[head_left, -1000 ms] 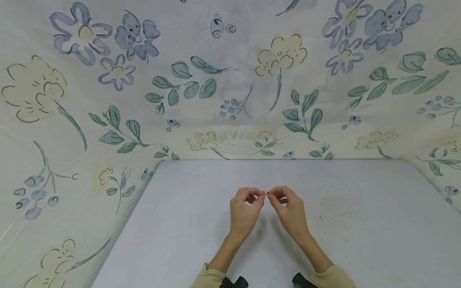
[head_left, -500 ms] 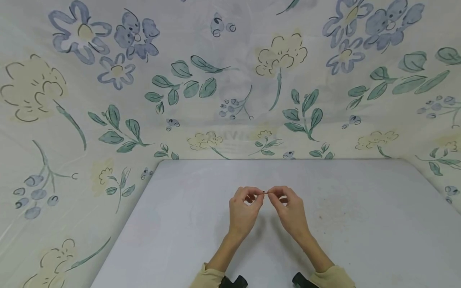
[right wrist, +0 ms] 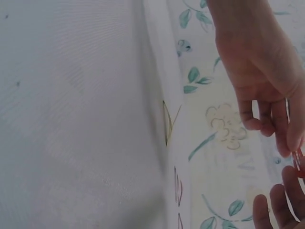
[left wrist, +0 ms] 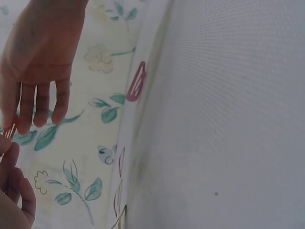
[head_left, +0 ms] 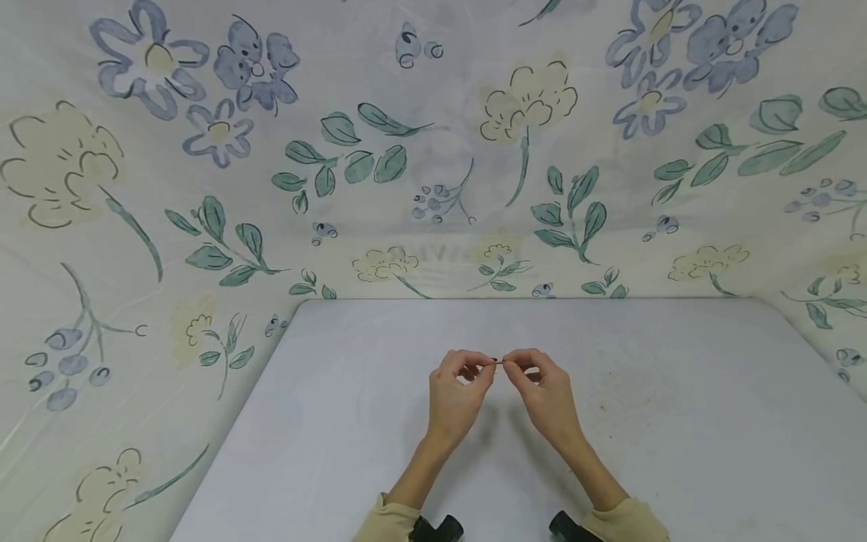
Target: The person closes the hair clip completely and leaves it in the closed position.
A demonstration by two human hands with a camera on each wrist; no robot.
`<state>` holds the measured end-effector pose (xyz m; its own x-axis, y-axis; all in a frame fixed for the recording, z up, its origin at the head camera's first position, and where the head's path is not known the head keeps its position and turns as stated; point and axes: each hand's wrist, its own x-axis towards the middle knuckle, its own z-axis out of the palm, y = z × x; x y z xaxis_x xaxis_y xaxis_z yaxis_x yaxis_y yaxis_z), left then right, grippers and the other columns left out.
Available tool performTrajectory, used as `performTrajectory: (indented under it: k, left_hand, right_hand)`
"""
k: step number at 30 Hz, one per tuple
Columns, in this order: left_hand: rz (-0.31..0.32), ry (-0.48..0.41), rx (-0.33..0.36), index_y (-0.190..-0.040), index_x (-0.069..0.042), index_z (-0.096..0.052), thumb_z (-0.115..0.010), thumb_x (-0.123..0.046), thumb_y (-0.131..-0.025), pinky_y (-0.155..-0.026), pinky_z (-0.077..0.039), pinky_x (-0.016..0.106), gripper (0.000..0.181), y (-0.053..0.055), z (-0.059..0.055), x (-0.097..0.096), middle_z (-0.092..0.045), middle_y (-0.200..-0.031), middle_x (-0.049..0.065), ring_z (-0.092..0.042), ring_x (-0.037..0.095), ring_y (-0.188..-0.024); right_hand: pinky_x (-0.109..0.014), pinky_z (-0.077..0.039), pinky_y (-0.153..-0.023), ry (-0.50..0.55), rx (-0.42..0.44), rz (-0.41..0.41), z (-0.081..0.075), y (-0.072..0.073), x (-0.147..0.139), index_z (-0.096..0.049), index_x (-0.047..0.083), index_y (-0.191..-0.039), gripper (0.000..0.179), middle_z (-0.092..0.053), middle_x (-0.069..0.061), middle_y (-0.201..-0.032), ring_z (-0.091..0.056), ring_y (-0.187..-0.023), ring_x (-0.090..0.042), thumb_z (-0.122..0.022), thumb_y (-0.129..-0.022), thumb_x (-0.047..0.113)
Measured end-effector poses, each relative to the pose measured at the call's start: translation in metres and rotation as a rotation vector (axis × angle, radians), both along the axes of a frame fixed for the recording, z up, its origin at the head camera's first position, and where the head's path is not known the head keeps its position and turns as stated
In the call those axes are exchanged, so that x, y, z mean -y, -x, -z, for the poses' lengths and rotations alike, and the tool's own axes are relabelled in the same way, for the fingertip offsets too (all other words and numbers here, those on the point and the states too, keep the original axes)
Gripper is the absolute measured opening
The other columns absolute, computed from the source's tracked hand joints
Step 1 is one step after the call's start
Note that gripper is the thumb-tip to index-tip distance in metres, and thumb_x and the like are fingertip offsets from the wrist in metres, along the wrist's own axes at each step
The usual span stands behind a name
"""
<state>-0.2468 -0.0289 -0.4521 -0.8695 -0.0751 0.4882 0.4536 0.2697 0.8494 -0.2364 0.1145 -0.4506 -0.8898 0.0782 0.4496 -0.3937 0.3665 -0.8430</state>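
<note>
A slim orange-red clip [left wrist: 10,131] is up between the fingertips, above the white table [head_left: 325,421]! The left hand [head_left: 457,403] pinches one end, the right hand [head_left: 552,404] pinches the other, spare fingers loose. Over at the table's edge sits a pink clip [left wrist: 134,90], and floral cloth [head_left: 460,150] rises behind.

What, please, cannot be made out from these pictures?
Head view: ends of the small orange-red slotted piece, hidden by the bare left hand and bare right hand.
Right wrist view: lowest thin pink outlined shape, cut off by the bottom edge.
Head view: brownish specks on the white tabletop, too small to identify.
</note>
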Motion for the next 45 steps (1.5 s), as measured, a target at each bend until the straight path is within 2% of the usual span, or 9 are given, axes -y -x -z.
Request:
performTrajectory:
  k: [7,13,19,23,27,30,34,40,45]
  left_hand:
    - [0.03,0.001,-0.021,-0.087,-0.01,-0.074,-0.076,-0.012,-0.084,-0.068,-0.047,0.029,0.004,0.001,0.001,0.002,-0.068,-0.081,-0.003,-0.057,0.01,-0.073]
    - [0.073,0.006,-0.001,-0.088,-0.011,-0.073,-0.075,-0.015,-0.086,-0.071,-0.049,0.033,0.005,0.003,-0.001,0.002,-0.069,-0.084,-0.005,-0.058,0.011,-0.077]
    - [0.121,0.008,0.03,-0.09,-0.01,-0.072,-0.074,-0.017,-0.088,-0.073,-0.048,0.028,0.008,0.003,-0.002,0.003,-0.068,-0.086,-0.006,-0.058,0.012,-0.08]
    - [0.12,0.019,0.032,-0.089,-0.01,-0.073,-0.075,-0.014,-0.086,-0.072,-0.049,0.03,0.005,0.003,-0.003,0.004,-0.067,-0.085,-0.006,-0.059,0.012,-0.079]
    - [0.11,0.04,0.017,-0.087,-0.012,-0.074,-0.075,-0.009,-0.084,-0.071,-0.051,0.034,0.005,0.004,-0.004,0.006,-0.066,-0.084,-0.004,-0.058,0.011,-0.077]
    - [0.115,0.064,0.009,-0.087,-0.012,-0.074,-0.074,-0.008,-0.084,-0.071,-0.051,0.033,0.005,0.004,-0.006,0.006,-0.066,-0.084,-0.004,-0.058,0.011,-0.077]
    - [0.127,0.091,0.002,-0.087,-0.012,-0.075,-0.074,-0.008,-0.083,-0.07,-0.05,0.029,0.006,0.005,-0.007,0.007,-0.067,-0.083,-0.004,-0.057,0.01,-0.076]
    - [0.135,0.146,-0.07,-0.09,-0.009,-0.075,-0.075,-0.006,-0.082,-0.068,-0.052,0.036,0.008,0.009,-0.01,0.008,-0.068,-0.083,0.0,-0.058,0.015,-0.075]
    - [0.135,0.22,-0.107,-0.094,-0.007,-0.075,-0.075,-0.006,-0.083,-0.068,-0.053,0.037,0.011,0.012,-0.014,0.01,-0.07,-0.084,0.002,-0.059,0.017,-0.077]
  right_hand:
    - [-0.025,-0.05,-0.076,0.065,0.066,-0.036,-0.002,-0.001,-0.001,-0.071,0.009,-0.1,0.01,-0.071,-0.002,-0.095,-0.063,-0.087,-0.015,-0.069,-0.093,0.017]
    - [-0.025,-0.05,-0.073,0.106,0.134,-0.06,-0.006,-0.001,-0.004,-0.071,0.008,-0.102,0.012,-0.071,-0.005,-0.099,-0.061,-0.087,-0.015,-0.069,-0.093,0.016]
    - [-0.027,-0.048,-0.072,0.108,0.19,-0.091,-0.009,0.0,-0.009,-0.07,0.007,-0.103,0.013,-0.07,-0.007,-0.1,-0.058,-0.089,-0.016,-0.067,-0.094,0.016]
    - [-0.029,-0.05,-0.076,0.083,0.193,-0.112,-0.012,0.001,-0.013,-0.07,0.007,-0.101,0.011,-0.069,-0.006,-0.098,-0.058,-0.09,-0.017,-0.067,-0.094,0.015]
    - [-0.031,-0.051,-0.081,0.004,0.182,-0.119,-0.013,0.001,-0.016,-0.07,0.009,-0.101,0.01,-0.069,-0.004,-0.097,-0.059,-0.091,-0.017,-0.068,-0.093,0.015]
    - [-0.032,-0.051,-0.082,-0.071,0.165,-0.114,-0.013,0.003,-0.018,-0.07,0.011,-0.102,0.01,-0.069,-0.001,-0.097,-0.06,-0.092,-0.017,-0.068,-0.093,0.013]
    - [-0.031,-0.052,-0.08,-0.158,0.102,-0.111,-0.015,0.004,-0.022,-0.07,0.01,-0.102,0.01,-0.07,0.0,-0.097,-0.061,-0.09,-0.016,-0.069,-0.092,0.011]
    - [-0.03,-0.054,-0.076,-0.226,0.0,-0.121,-0.019,0.005,-0.026,-0.07,0.007,-0.1,0.013,-0.07,-0.003,-0.097,-0.06,-0.086,-0.016,-0.072,-0.088,0.005]
    - [-0.037,-0.054,-0.076,-0.311,-0.041,-0.106,-0.021,0.006,-0.026,-0.07,0.006,-0.106,0.019,-0.07,-0.004,-0.099,-0.059,-0.087,-0.017,-0.074,-0.087,0.007]
